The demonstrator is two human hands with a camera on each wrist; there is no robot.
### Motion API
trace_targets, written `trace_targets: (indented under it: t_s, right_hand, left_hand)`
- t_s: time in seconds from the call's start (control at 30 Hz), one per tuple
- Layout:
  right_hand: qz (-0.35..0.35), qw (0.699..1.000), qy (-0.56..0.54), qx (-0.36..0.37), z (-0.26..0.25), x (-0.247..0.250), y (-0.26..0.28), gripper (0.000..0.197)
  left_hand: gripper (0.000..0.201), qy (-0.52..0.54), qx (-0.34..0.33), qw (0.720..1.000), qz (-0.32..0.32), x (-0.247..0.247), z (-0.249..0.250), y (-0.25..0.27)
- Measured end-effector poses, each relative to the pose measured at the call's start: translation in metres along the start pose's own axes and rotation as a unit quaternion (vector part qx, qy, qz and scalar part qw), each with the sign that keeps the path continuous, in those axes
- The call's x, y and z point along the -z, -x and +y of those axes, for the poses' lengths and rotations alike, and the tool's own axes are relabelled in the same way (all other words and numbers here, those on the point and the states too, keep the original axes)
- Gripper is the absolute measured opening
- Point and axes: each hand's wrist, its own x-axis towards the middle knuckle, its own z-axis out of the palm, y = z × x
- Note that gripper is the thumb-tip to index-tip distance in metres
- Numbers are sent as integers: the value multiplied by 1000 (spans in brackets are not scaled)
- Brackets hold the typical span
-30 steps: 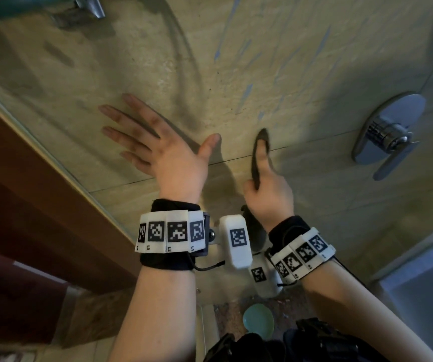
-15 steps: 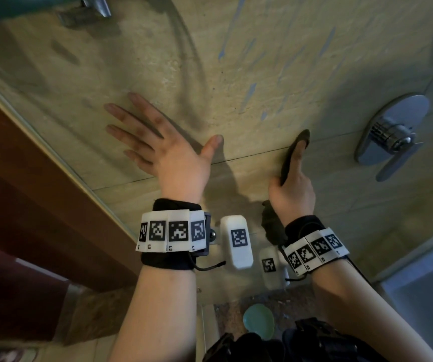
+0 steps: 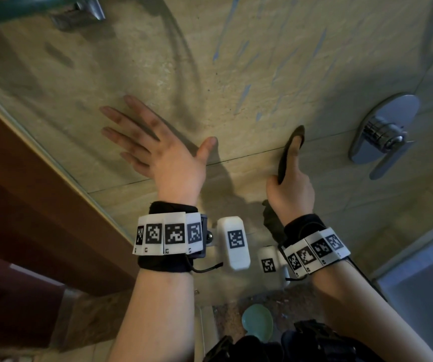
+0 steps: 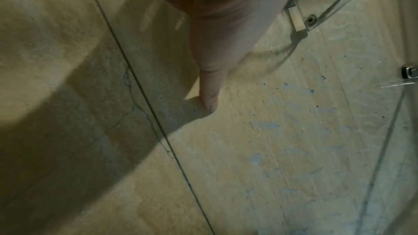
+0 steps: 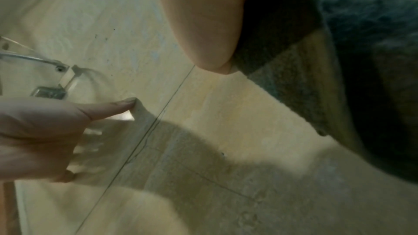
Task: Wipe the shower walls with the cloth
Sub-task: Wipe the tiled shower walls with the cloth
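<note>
1. Where beige tiles meet in a dark grout line, the shower wall [image 3: 262, 82] carries blue streaks, with a chrome tap [image 3: 385, 134] at right and a hose [image 4: 334, 4] above.
2. Since a moment ago, the right hand [image 3: 289, 189] has slid slightly left along the grout line; the left hand [image 3: 163, 158] stays put.
3. The left hand lies flat, fingers spread on the tile; the right hand presses the dark cloth [image 3: 289, 152] against the wall, thumb hooked over it.

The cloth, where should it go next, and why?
Probably upward: the right hand presses the dark cloth on the tile wall at the grout line, and blue streaks remain above it. The left hand rests flat nearby.
</note>
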Motion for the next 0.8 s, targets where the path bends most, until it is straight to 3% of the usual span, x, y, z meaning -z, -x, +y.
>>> trace_targets:
  t_s: [0.17,0.4,0.47,0.63,0.8]
  right_hand:
    - [-14,997,-70,-3,-2,-5,-1,95]
    - [-128,978,14,161,-6,-17,10,80]
    - [-116,972,49,200,-6,-15,8,76]
    - [-73,981,96,151,-7,-6,4,75]
    - [-1,996,35,83,-5,6,-8,83]
  left_hand:
    - [132,-1,-2,1000,0,0,-1,-1]
    - [132,0,-7,1000,6,-2,-3,-1]
    - [132,-2,-5,1000,5,-2,-3,-1]
    - [132,-1,-11,1000,7,-2,-4,0]
    - [132,-3,-16,1000,7,-2,-5,0]
